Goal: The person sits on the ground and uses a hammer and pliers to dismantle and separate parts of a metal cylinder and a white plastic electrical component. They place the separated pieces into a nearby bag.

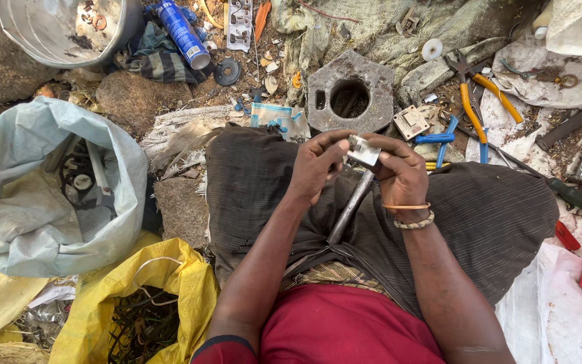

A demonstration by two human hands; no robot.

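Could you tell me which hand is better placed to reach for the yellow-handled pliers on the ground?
The right hand: the yellow-handled pliers lie on its side, just beyond it. The left hand sits farther away, gripping the small metal piece.

Ground here is rocky dirt (136, 94), pretty messy. Up top there's a grey concrete block (318, 81) with a round hole, a blue spray can (182, 32) lying on striped cloth, and a metal basin (62, 30). To the right, yellow-handled pliers (483, 94) and some blue-handled tool (439, 138), can't quite tell which. Left side has a pale sack (42, 182) and a yellow bag (143, 296), both open.
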